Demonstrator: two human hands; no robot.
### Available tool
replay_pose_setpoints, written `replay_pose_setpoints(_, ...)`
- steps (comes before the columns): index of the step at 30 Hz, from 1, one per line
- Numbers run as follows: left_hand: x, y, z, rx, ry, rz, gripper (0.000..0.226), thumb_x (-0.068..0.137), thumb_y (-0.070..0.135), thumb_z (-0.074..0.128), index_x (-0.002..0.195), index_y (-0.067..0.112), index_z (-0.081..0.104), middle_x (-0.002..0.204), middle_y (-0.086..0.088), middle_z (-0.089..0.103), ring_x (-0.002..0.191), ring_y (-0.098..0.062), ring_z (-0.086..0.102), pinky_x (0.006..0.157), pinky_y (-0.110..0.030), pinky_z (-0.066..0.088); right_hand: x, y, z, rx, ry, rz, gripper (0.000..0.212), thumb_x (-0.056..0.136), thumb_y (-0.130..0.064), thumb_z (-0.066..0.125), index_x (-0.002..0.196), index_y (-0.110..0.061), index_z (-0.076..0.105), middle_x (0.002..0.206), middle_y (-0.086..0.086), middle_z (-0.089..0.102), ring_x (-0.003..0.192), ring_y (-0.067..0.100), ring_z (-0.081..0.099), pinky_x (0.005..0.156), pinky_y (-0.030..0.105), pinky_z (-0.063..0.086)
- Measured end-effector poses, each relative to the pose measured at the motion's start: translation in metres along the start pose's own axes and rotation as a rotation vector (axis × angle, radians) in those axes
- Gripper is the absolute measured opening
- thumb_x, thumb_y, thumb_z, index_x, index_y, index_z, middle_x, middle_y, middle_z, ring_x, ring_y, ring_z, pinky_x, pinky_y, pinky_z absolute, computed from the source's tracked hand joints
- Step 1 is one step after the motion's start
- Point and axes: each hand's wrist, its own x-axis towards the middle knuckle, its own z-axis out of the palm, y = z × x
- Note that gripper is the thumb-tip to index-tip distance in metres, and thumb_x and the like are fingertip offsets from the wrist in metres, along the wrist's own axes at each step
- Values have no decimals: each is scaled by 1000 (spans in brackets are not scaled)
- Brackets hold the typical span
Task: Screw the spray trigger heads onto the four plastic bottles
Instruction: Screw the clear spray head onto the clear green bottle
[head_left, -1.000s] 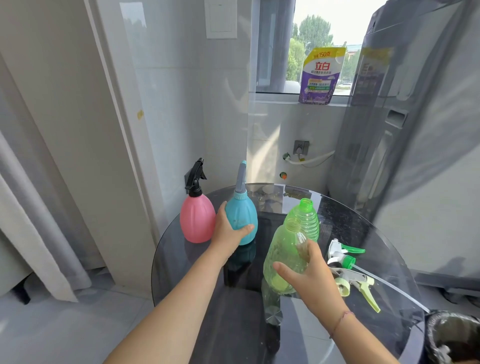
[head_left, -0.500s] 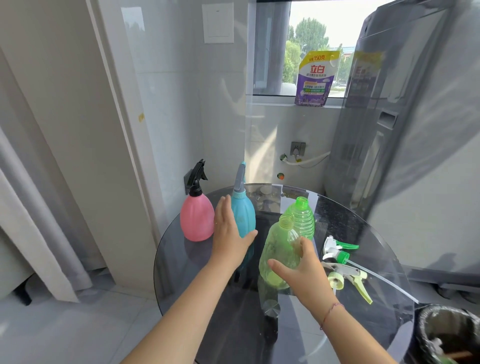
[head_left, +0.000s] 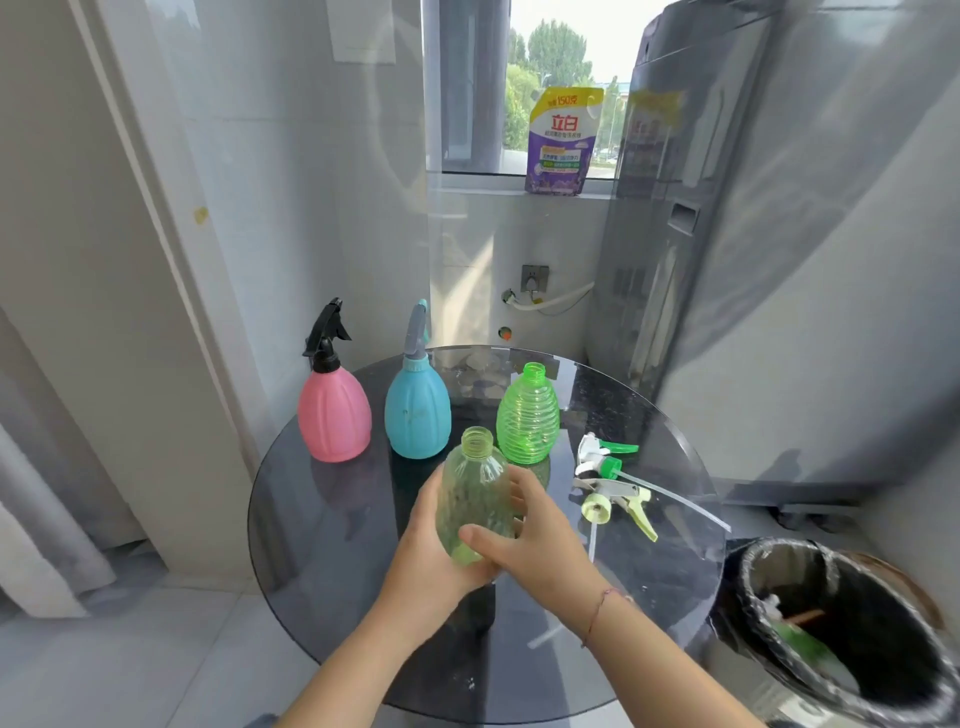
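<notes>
Both hands hold a pale green clear bottle (head_left: 475, 486) with an open neck, lifted over the round glass table (head_left: 332, 525). My left hand (head_left: 423, 551) wraps its left side and bottom; my right hand (head_left: 530, 540) grips its right side. Behind stand a pink bottle (head_left: 334, 413) with a black trigger head, a blue bottle (head_left: 417, 413) with a grey-blue head, and a bright green ribbed bottle (head_left: 528, 415) with an open neck. Two loose trigger heads lie to the right: a white and green one (head_left: 602, 457) and a pale yellow-green one (head_left: 615, 501).
A black-lined waste bin (head_left: 841, 629) stands at the lower right, beside the table. A tall grey appliance (head_left: 727, 218) rises behind the table on the right. A purple detergent pouch (head_left: 561, 140) sits on the window sill. The wall and a curtain are to the left.
My left hand has let go of the blue bottle and moved to the pale green bottle. Both hands have drawn that bottle nearer and lifted it.
</notes>
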Motion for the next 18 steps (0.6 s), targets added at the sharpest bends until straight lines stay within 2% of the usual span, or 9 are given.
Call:
replay_pose_setpoints(2,-2,-3,4,-18,52,-49,86,61,13,89,132,40,49,123,12,68,110,-7,67,84,-37,60,-7,3,-7,55,-70,3,61,74,-36,74,128,-33,46,117,-23,60,103,-17,55,87,7,46)
replay_pose_setpoints(3,-3,-4,6,-7,78,-66,81,59,18,90,126,42,52,117,17,69,106,-3,68,82,-31,60,-9,4,-12,62,-79,11,59,77,-38,72,130,-30,48,121,-20,60,109,-12,55,93,11,45)
replay_pose_setpoints(4,-4,-5,6,17,95,-70,78,57,23,91,120,48,52,112,25,69,101,5,67,79,-19,58,-10,5,-20,47,-47,24,55,79,-40,70,130,-26,51,122,-17,61,112,-6,56,96,17,44)
replay_pose_setpoints(6,-6,-4,7,67,111,-70,75,55,28,90,111,56,49,106,40,62,98,18,60,70,1,47,-9,9,-44,-8,143,64,37,82,-39,68,113,-19,63,107,-11,68,99,4,63,88,23,47)
replay_pose_setpoints(8,-8,-3,7,97,123,-76,75,57,28,90,112,56,46,106,43,60,98,26,53,68,1,44,-2,14,-75,-139,347,130,20,82,-36,68,88,-17,69,79,-9,70,75,11,66,72,26,46)
replay_pose_setpoints(10,-11,-2,7,110,136,-87,78,60,27,90,118,51,44,110,36,60,98,25,52,72,-4,40,6,18,-101,-352,417,232,29,83,-40,65,73,-14,68,65,-2,66,67,21,62,63,28,44)
replay_pose_setpoints(13,-13,-3,8,136,144,-82,80,62,26,90,122,48,41,115,31,57,101,18,52,75,-5,36,18,23,-112,-634,345,393,49,81,-51,60,54,-11,51,53,3,53,59,26,51,52,27,39)
replay_pose_setpoints(15,-14,-3,8,160,139,-78,80,63,27,89,118,53,39,116,31,56,100,20,52,73,-4,37,27,26,-104,-744,318,459,51,77,-59,60,56,-14,47,56,0,48,63,27,51,53,26,36)
replay_pose_setpoints(18,-18,-3,7,174,136,-71,75,64,25,89,110,57,40,116,30,56,99,29,49,70,2,41,38,28,-89,-830,333,470,48,75,-63,60,69,-16,56,70,1,58,74,28,58,61,26,40)
